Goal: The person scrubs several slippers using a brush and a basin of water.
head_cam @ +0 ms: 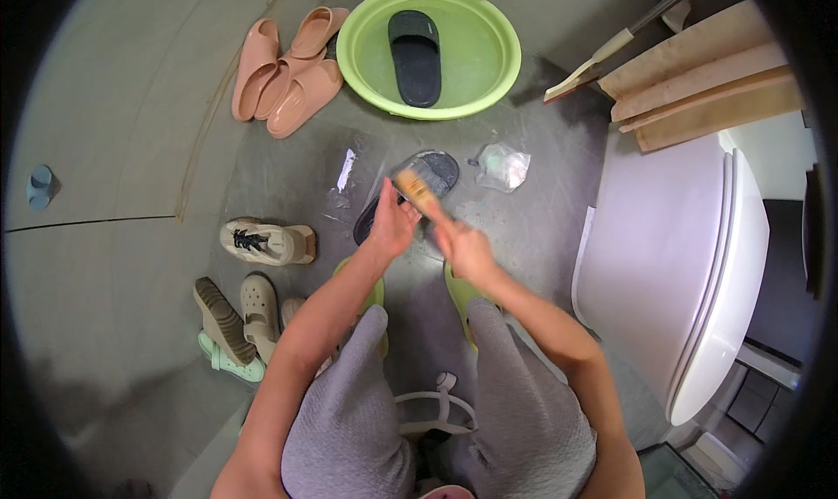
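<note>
A dark slide slipper (444, 169) lies tilted on the wet floor, its upper end covered with whitish foam or wet film. My left hand (391, 227) is over the slipper's middle, fingers apart and palm turned to the right, with nothing in it; whether it touches the slipper is unclear. In my right hand (465, 250) is a wooden-handled brush (419, 191), blurred by motion, its head over the slipper. Beyond, a second dark slide slipper (418, 67) rests in a green basin (350, 86) of cloudy water.
A crumpled plastic bag (503, 167) lies right of the slipper. Pink slippers (304, 96) are beside the basin. On the left are a beige sneaker (268, 242) and several clogs (260, 302). A white toilet (655, 270) and a squeegee (589, 67) occupy the right side.
</note>
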A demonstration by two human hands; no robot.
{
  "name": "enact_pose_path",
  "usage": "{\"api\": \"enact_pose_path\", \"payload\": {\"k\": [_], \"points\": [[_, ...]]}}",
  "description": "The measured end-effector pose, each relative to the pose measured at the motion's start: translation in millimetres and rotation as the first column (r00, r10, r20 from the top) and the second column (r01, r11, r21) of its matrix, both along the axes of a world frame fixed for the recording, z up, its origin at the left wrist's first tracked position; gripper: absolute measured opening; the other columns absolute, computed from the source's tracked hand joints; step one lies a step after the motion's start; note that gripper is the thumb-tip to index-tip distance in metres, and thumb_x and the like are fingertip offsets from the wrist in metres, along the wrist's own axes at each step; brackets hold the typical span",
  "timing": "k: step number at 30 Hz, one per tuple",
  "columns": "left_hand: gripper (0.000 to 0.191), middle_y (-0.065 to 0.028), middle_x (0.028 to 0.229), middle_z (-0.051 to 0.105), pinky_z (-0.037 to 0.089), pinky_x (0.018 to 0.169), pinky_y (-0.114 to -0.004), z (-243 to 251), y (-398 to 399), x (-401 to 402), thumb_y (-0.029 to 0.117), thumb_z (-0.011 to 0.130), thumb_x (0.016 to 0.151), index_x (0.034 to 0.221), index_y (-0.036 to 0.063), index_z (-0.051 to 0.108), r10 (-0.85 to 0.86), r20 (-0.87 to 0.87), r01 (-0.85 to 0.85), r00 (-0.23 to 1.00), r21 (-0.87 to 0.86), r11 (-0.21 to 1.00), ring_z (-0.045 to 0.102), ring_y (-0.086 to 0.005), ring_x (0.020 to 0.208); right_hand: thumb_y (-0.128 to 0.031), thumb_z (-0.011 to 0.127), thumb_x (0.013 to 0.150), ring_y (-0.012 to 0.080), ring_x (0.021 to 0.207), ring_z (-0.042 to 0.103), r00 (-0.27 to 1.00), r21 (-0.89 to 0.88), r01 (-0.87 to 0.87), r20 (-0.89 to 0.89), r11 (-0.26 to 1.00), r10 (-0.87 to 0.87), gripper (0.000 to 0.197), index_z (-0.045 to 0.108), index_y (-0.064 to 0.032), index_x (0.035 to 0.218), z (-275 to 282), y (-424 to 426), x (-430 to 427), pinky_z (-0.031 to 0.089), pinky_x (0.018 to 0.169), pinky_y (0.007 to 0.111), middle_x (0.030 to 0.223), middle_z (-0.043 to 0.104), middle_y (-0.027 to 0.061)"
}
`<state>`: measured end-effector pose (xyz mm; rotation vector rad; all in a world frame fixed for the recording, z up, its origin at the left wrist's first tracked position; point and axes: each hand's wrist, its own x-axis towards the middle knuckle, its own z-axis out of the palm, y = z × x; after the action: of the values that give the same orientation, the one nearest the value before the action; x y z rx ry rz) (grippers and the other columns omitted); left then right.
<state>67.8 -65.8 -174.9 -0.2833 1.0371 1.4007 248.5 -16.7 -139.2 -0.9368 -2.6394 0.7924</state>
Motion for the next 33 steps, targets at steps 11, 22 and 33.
{"api": "enact_pose_path", "payload": {"k": [11, 22, 33], "points": [[0.067, -0.0137, 0.143, 0.047, 0.029, 0.114, -0.042, 8, 1, -8, 0.056, 0.042, 0.099, 0.149, 0.0142, 0.025, 0.045, 0.080, -0.064, 0.996, 0.258, 0.964, 0.045, -0.0288, 0.133, -0.025, 0.055, 0.096, 0.0402, 0.058, 0.063, 0.998, 0.017, -0.014, -0.060, 1.000, 0.015, 0.056, 0.037, -0.0211, 0.149, -5, -7, 1, 0.050, 0.050, 0.051, 0.076, 0.064, 0.0210], [0.056, -0.0137, 0.146, 0.043, 0.028, 0.115, -0.041, -10, 7, -10, 0.051, 0.040, 0.102, 0.145, 0.0156, 0.037, 0.039, 0.047, -0.043, 0.998, 0.096, 0.994, 0.044, -0.0255, 0.133, -0.024, 0.056, 0.094, 0.0380, 0.058, 0.063, 0.999, -0.013, -0.053, 0.006, 0.999, 0.053, 0.059, 0.036, -0.0236, 0.150, 8, -9, 5, 0.051, 0.053, 0.051, 0.075, 0.062, 0.0181], [0.033, 0.0000, 0.117, 0.058, 0.039, 0.100, -0.040, 14, 14, 2, 0.012, 0.068, 0.091, 0.119, 0.0152, 0.051, 0.009, -0.223, 0.018, 0.975, 0.119, 0.993, 0.053, -0.0178, 0.115, -0.025, 0.054, 0.097, 0.0401, 0.063, 0.064, 0.962, 0.081, 0.270, 0.010, 0.959, -0.272, 0.054, 0.039, -0.0320, 0.148, -2, 55, 30, 0.052, 0.058, 0.053, 0.081, 0.064, 0.0178]]}}
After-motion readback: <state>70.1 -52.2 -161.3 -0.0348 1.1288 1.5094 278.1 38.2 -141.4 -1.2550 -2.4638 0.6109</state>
